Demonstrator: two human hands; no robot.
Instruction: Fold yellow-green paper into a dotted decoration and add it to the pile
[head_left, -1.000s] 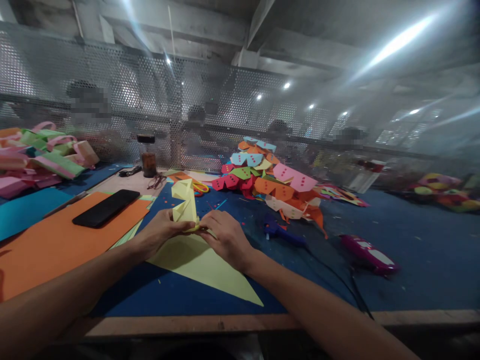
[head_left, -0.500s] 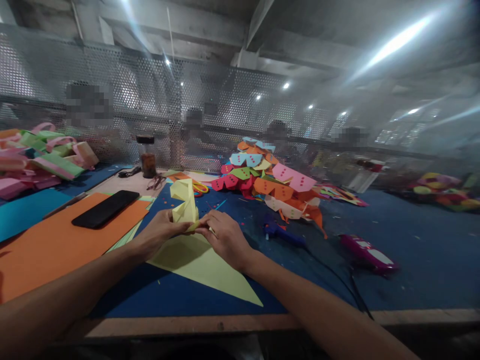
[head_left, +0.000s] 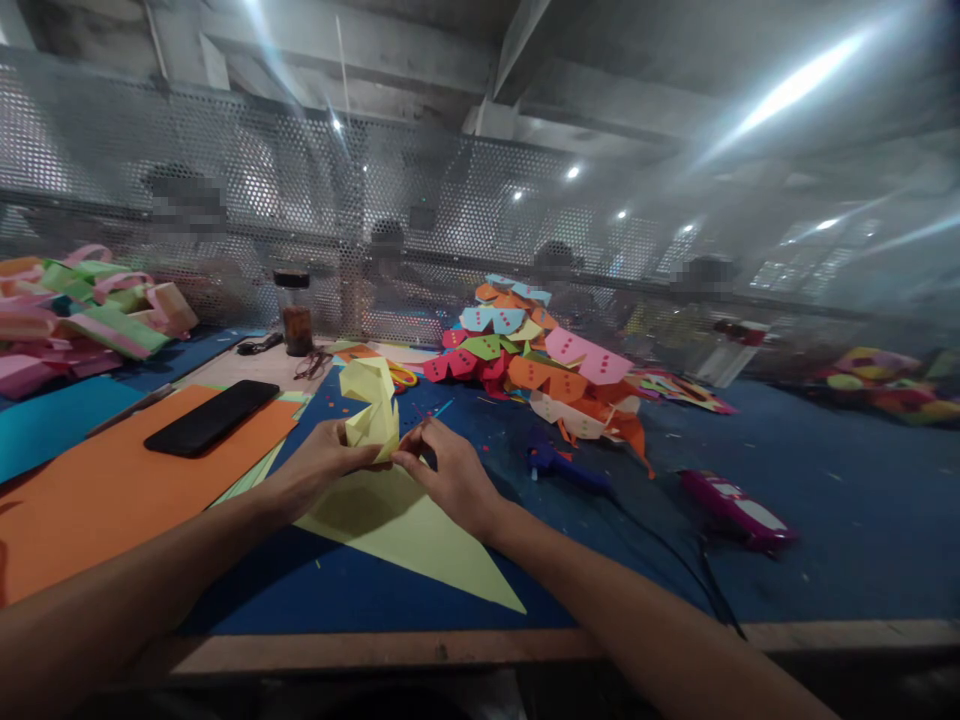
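A pale yellow folded paper piece [head_left: 373, 408] stands up between my hands, with a curved upper part and creased flaps. My left hand [head_left: 322, 462] grips its lower left side, thumb in front. The fingertips of my right hand [head_left: 450, 472] are pinched together at its lower right corner; the exact contact is partly hidden by the fingers. Beneath both hands, a flat yellow paper sheet [head_left: 427, 535] lies on the blue table surface [head_left: 480, 590], one pointed corner towards the front right.
A black phone [head_left: 212, 418] rests on orange paper [head_left: 112, 510] at left. Behind are yellow scissors [head_left: 405, 376], a dark-lidded jar [head_left: 295, 315] and a pile of punched paper shapes [head_left: 555, 375]. A blue glue gun [head_left: 562, 465] and purple device [head_left: 735, 510] lie right.
The folded yellow paper has turned slightly, showing its curved side more broadly. My right fingers have shifted a little at its lower corner; my left hand has barely moved.
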